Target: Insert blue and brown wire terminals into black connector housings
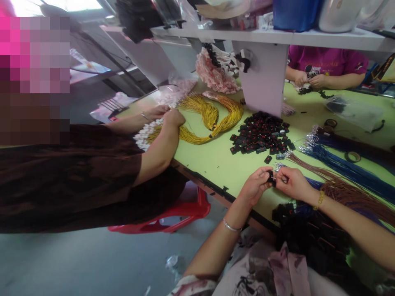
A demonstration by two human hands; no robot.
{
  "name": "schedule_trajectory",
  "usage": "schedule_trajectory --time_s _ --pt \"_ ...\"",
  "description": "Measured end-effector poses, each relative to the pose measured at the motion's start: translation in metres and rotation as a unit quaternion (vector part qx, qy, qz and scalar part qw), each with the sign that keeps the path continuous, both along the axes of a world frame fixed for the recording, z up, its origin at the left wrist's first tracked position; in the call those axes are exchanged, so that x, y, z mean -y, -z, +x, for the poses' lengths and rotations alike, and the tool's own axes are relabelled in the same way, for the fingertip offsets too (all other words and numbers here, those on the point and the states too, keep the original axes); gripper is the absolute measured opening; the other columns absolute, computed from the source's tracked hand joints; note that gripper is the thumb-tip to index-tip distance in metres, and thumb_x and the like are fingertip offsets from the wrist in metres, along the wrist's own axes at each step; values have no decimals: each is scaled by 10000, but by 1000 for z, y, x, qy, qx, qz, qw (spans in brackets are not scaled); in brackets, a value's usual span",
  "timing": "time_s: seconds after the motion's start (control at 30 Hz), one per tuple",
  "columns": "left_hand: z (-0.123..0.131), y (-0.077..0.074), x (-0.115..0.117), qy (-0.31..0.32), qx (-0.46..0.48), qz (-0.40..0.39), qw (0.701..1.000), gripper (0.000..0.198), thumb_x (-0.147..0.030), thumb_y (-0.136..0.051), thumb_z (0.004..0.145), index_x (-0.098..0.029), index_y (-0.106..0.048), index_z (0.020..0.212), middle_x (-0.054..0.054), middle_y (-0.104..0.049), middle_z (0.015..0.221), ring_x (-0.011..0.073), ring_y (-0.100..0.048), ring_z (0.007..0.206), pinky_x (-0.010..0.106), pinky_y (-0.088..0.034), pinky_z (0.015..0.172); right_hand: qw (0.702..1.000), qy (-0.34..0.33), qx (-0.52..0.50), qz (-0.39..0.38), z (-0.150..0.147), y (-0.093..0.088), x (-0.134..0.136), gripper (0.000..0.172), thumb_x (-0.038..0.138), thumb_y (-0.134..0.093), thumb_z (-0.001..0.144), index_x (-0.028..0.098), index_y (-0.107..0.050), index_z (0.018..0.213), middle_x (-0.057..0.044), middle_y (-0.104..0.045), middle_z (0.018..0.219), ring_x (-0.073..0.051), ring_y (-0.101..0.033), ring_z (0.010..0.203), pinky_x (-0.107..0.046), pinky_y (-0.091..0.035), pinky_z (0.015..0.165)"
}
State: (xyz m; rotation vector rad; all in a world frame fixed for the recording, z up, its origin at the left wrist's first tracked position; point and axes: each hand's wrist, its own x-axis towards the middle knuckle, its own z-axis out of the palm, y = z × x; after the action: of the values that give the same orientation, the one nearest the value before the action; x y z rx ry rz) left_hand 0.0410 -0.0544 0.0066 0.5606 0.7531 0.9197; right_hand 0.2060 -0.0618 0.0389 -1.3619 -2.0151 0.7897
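Left fingers (264, 177) hold a black connector (271, 177) beside right fingers (280, 181).

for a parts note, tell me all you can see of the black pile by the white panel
The pile is a loose heap of many small black blocks, plastic by their look, some with red or orange marks too small to read. They lie at mixed angles on the green table, by the foot of the white panel, thinning to single pieces at the edges. Neither the left hand nor the right hand touches it.

A silvery bangle (231, 227) circles your left wrist (236, 213), a gold-coloured bracelet (320, 200) your right. Your pale top (230, 283) (partly mauve) bears dark print.
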Motion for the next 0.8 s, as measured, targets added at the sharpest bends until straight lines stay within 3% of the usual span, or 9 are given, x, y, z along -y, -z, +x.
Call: schedule_trajectory --time_s 0.2,0.37,0.8 --pt "9 4 6 -49 -63 25 996 392 -306 -806 606 -132 -648 919 2 -600 724 66 -531 609 199 -431 604 999 -15 22 36 -1 7 -2 176 188 -512 747 192 -422 596 39 -429 548 -89 -368 518 -214 -260 517" --pt "15 5 8 -76 -53 3 996 369 -301 -794 611 -127 -641 898 17 -612 739 87 -558 640 222 -455 627 997 -37 36 64 1 10 -2 158 180 -502 782 189 -447 634 18 -475 606 -102 -404 557 -217 -284 539" --pt "15 7 14 -100 -95 21 990 415 -348 -813 575 -123 -641 878 34 -648 762 101 -573 644 227 -474 602 996 -66 55 27 4 7 -3 166 156 -485 810 179 -492 645 12 -526 603 -106 -449 557 -215 -288 540"
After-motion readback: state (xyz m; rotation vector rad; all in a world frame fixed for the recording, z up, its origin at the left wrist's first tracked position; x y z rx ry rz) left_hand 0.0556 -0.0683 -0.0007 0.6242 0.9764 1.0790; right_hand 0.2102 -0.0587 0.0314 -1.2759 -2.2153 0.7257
